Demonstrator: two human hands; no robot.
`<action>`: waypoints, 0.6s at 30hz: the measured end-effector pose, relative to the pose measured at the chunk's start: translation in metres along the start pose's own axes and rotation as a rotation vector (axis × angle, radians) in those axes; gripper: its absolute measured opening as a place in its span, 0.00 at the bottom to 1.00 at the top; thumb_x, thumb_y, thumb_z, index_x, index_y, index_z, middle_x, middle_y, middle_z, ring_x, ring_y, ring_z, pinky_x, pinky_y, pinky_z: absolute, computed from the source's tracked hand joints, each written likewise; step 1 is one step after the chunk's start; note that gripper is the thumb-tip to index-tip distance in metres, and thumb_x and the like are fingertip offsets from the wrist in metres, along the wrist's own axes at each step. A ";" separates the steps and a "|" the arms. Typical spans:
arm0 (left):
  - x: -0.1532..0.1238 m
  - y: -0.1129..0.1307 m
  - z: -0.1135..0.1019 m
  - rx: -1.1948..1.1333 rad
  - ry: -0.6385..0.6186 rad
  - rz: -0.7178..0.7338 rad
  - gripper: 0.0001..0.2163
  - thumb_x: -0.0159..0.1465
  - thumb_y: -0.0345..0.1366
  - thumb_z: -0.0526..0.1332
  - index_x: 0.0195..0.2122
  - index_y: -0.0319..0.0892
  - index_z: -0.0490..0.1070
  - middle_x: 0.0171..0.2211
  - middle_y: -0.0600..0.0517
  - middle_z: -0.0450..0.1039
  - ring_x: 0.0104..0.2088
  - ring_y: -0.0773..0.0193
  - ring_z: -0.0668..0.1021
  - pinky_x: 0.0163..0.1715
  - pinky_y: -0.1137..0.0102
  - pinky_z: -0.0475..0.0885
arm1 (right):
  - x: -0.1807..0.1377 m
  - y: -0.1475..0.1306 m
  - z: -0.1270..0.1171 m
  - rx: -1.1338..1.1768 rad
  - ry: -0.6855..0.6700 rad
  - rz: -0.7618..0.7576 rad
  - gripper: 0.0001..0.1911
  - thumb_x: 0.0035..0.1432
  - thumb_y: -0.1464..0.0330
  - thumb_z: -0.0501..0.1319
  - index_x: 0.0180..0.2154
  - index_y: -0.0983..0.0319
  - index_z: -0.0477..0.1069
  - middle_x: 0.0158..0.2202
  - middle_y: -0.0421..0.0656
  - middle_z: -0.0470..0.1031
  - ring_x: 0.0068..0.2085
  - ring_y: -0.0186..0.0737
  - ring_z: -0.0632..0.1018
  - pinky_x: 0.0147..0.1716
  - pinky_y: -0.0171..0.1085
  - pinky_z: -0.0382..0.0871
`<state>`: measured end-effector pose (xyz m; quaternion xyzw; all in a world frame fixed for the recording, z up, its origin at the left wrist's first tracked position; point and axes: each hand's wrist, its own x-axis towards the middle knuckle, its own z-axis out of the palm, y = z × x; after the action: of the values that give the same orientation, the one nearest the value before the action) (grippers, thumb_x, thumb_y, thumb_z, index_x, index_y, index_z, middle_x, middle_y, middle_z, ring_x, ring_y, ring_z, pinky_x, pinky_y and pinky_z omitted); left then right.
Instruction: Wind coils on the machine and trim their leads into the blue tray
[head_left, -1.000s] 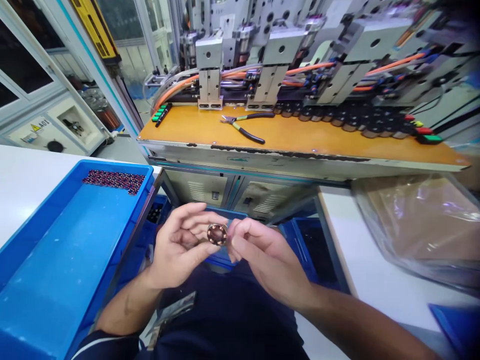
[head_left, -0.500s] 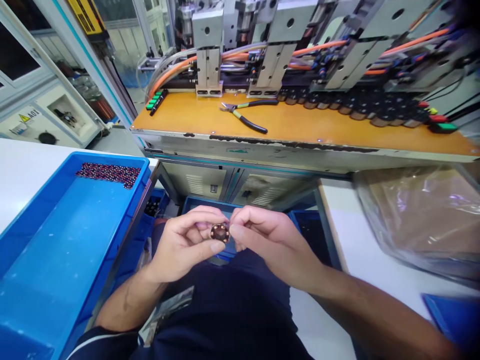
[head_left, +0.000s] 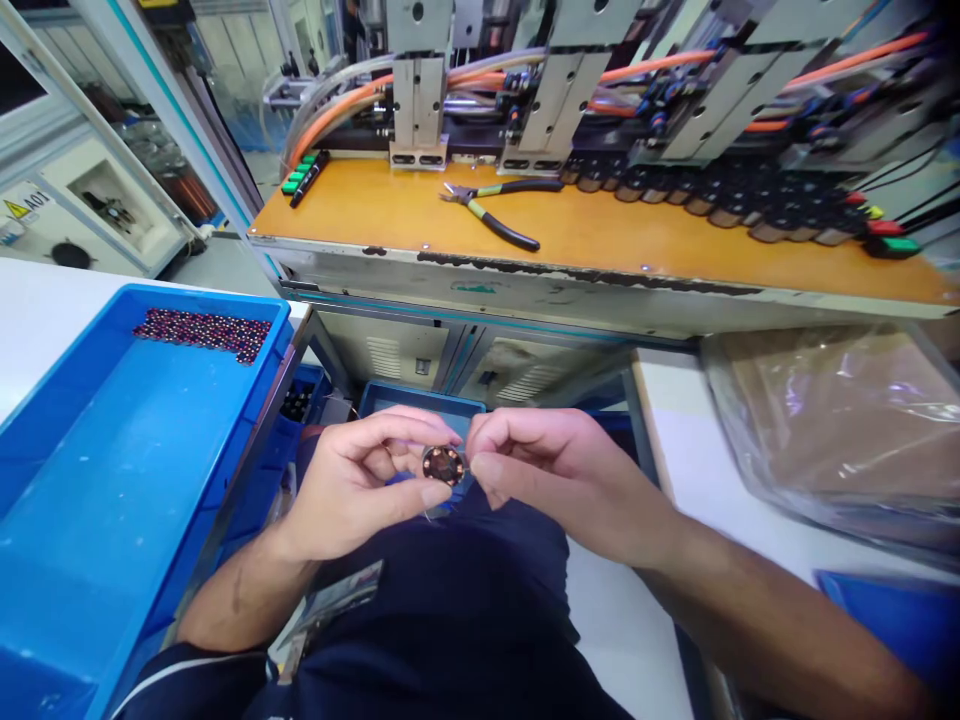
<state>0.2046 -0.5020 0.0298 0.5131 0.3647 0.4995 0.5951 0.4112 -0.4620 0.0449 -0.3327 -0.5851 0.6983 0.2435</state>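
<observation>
A small round motor stator [head_left: 443, 466], black with copper windings, is pinched between the thumb and fingers of my left hand [head_left: 375, 480], its open face turned up toward me. My right hand [head_left: 551, 475] is closed in a pinch at the stator's right edge, thumb against forefinger. What lies between those fingertips is too small to make out. Thin loose wire ends seem to stick out near the stator. Both hands are in front of my dark shirt, above a blue bin [head_left: 420, 398] that they partly hide.
A blue tray [head_left: 142, 450] at left bears rows of small dark parts [head_left: 202, 334]. Cutting pliers [head_left: 495, 210] and marker pens [head_left: 306, 178] lie on the orange machine bench [head_left: 360, 215], beside several black-topped cylinders [head_left: 727, 208]. A plastic-wrapped package [head_left: 847, 430] sits at right.
My right hand has drawn slightly right, away from the stator. The stator has turned a little in my left hand. The camera view has shifted slightly.
</observation>
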 end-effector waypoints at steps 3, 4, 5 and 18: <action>-0.003 0.002 -0.004 0.001 -0.005 -0.055 0.13 0.53 0.25 0.71 0.40 0.41 0.80 0.43 0.46 0.78 0.37 0.68 0.80 0.37 0.77 0.76 | 0.000 0.000 -0.014 -0.088 -0.044 -0.011 0.17 0.60 0.59 0.65 0.26 0.64 0.69 0.24 0.40 0.68 0.26 0.30 0.68 0.24 0.30 0.61; -0.004 0.003 -0.005 -0.020 -0.014 -0.084 0.14 0.53 0.25 0.72 0.40 0.40 0.80 0.43 0.46 0.78 0.36 0.67 0.80 0.36 0.76 0.76 | 0.002 -0.002 -0.019 -0.126 -0.046 -0.040 0.15 0.60 0.60 0.65 0.27 0.64 0.70 0.25 0.40 0.69 0.26 0.30 0.68 0.25 0.30 0.61; -0.004 0.004 -0.005 -0.046 -0.031 -0.119 0.14 0.53 0.26 0.72 0.41 0.40 0.80 0.43 0.46 0.78 0.36 0.67 0.80 0.36 0.75 0.76 | 0.004 -0.005 -0.023 -0.158 -0.044 -0.089 0.13 0.59 0.61 0.66 0.30 0.64 0.72 0.28 0.40 0.70 0.27 0.29 0.69 0.26 0.29 0.63; -0.009 0.002 -0.003 -0.145 -0.105 -0.253 0.16 0.53 0.25 0.71 0.43 0.42 0.79 0.38 0.50 0.79 0.33 0.70 0.79 0.36 0.75 0.76 | 0.036 -0.016 -0.007 -0.240 -0.118 -0.339 0.09 0.60 0.70 0.64 0.27 0.65 0.71 0.35 0.41 0.72 0.36 0.30 0.73 0.38 0.30 0.68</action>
<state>0.1991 -0.5098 0.0301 0.4444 0.3579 0.4181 0.7069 0.3923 -0.4279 0.0533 -0.2144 -0.7249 0.5911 0.2814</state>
